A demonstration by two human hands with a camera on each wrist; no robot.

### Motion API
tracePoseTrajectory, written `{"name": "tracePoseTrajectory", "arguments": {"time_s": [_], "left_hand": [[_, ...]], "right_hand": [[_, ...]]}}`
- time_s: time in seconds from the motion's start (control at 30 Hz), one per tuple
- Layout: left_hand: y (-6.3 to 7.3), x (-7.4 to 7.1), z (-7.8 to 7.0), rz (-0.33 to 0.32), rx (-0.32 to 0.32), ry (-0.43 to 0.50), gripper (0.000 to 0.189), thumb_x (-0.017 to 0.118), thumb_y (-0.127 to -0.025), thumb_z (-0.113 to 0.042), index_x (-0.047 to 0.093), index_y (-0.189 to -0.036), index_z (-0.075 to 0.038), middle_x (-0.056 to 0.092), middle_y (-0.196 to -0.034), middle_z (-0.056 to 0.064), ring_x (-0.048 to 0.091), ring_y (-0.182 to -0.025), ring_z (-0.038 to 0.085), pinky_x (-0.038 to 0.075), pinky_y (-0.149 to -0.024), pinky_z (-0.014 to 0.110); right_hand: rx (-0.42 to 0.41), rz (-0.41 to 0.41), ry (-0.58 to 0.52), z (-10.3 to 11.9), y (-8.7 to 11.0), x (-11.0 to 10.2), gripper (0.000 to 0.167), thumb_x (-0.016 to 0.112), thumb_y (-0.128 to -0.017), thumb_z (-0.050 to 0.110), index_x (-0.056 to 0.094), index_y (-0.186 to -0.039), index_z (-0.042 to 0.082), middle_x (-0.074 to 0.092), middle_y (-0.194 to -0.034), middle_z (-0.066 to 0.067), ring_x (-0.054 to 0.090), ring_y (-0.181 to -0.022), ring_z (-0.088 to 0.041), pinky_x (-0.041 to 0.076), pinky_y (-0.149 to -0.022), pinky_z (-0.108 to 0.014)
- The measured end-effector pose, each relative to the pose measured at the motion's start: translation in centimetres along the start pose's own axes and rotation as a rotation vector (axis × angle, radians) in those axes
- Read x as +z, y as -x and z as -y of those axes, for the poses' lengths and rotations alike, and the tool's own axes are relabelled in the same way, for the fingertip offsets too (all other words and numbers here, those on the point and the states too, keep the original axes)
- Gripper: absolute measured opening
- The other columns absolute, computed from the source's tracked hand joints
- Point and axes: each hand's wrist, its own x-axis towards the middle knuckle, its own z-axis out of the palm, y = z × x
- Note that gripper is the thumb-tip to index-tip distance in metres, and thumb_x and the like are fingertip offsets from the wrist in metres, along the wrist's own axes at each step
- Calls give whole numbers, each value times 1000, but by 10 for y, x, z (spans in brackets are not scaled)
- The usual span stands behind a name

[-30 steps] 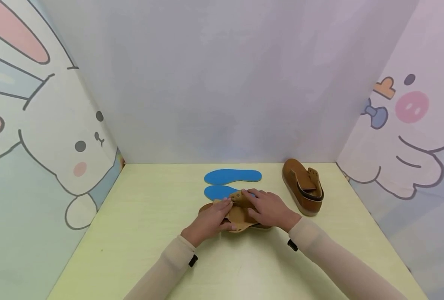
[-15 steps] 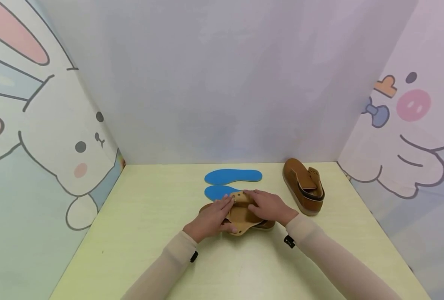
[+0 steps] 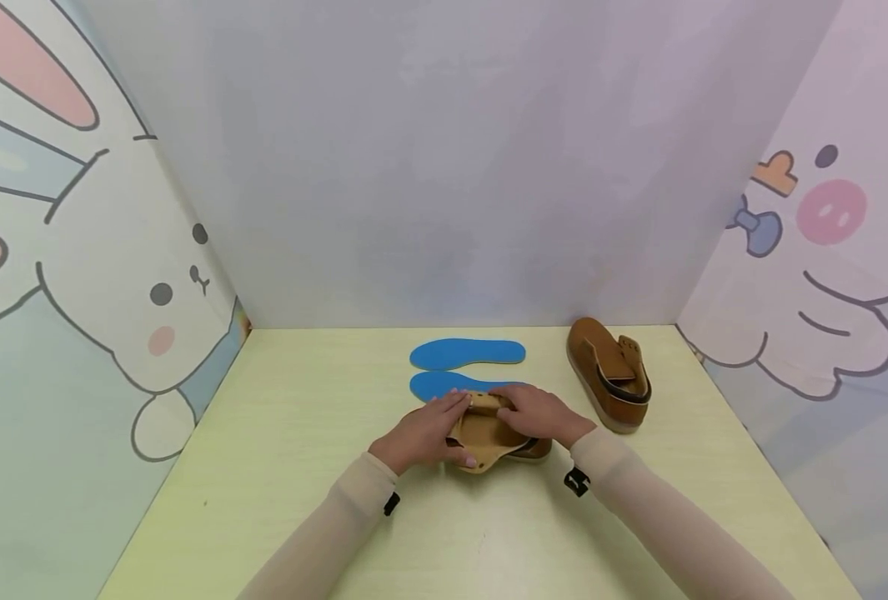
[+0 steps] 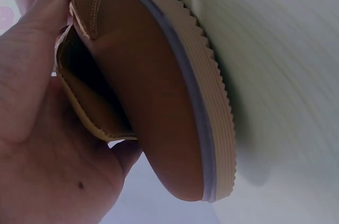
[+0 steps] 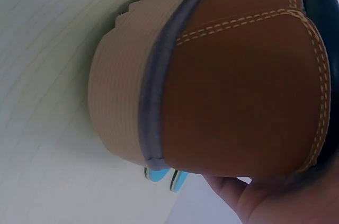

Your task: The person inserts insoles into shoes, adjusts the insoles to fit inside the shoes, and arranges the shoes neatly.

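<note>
A brown leather shoe (image 3: 489,433) lies between both hands at the table's middle, toe to the left, its tan-lined opening spread wide. My left hand (image 3: 421,433) grips it across the front of the opening, thumb on the near eyelet flap and fingers at the far one. My right hand (image 3: 537,412) holds the far side toward the heel, its fingers over the edge. The left wrist view shows the shoe's toe (image 4: 159,113) and ridged pale sole, with the tongue lifted. In the right wrist view the stitched heel (image 5: 238,97) fills the picture, with fingers beneath it.
Two blue insoles, the far one (image 3: 466,352) and the near one (image 3: 436,385), lie flat behind the shoe. The near one is partly covered by the hands. A second brown shoe (image 3: 580,358) stands at the back right, near the rear wall (image 3: 444,208).
The far eyelet flap has folded outward and down, and more of the lining shows. The right hand has shifted slightly toward the body; the left hand keeps its place on the shoe.
</note>
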Motion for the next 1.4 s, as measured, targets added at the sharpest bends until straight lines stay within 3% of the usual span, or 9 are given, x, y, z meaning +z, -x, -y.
{"name": "tracePoseTrajectory", "arguments": {"time_s": [0.3, 0.5, 0.67, 0.77, 1.07, 1.4], "left_hand": [[3, -1, 2, -11, -19, 5, 108, 69, -80, -70, 29, -161, -11, 25, -166, 3, 18, -154, 20, 22, -123, 39], [5, -2, 3, -17, -29, 18, 109, 70, -79, -71, 30, -161, -11, 26, -166, 3, 20, -153, 21, 23, -122, 40], [2, -2, 5, -16, -28, 20, 109, 68, -79, -72, 29, -161, -12, 25, -166, 2, 19, -153, 20, 23, -122, 39], [1, -1, 6, -16, -25, 21, 109, 69, -79, -73, 29, -161, -13, 24, -167, 1, 19, -153, 20, 23, -122, 39], [2, 2, 5, -8, -39, 6, 109, 71, -79, -71, 29, -161, -12, 25, -166, 2, 22, -153, 22, 25, -121, 40], [-1, 1, -2, -14, -12, -2, 108, 71, -80, -70, 29, -161, -11, 24, -167, 2, 23, -152, 21, 26, -121, 39]], "right_hand": [[-23, -4, 41, 8, -5, -14, 40, 55, -104, 29, 63, -139, 14, 66, -125, -8, 64, -110, -27, 54, -89, -50], [-52, 8, 30, 8, -8, -26, 44, 53, -105, 38, 59, -144, 18, 61, -136, -10, 61, -120, -31, 52, -95, -54], [-71, -44, -2, 3, -15, -41, 56, 54, -105, 44, 48, -152, 15, 63, -132, -12, 65, -110, -28, 55, -89, -51], [-75, -77, 12, 0, -23, -51, 58, 55, -104, 44, 45, -154, 16, 64, -129, -12, 67, -105, -26, 57, -85, -48], [-69, -159, 114, -2, -60, -71, 59, 69, -98, 31, 51, -149, 8, 60, -134, -18, 64, -113, -34, 55, -90, -51], [35, -67, 192, -14, -110, -69, 70, 73, -94, 37, 46, -153, 10, 43, -154, -19, 47, -136, -37, 46, -104, -55]]}}
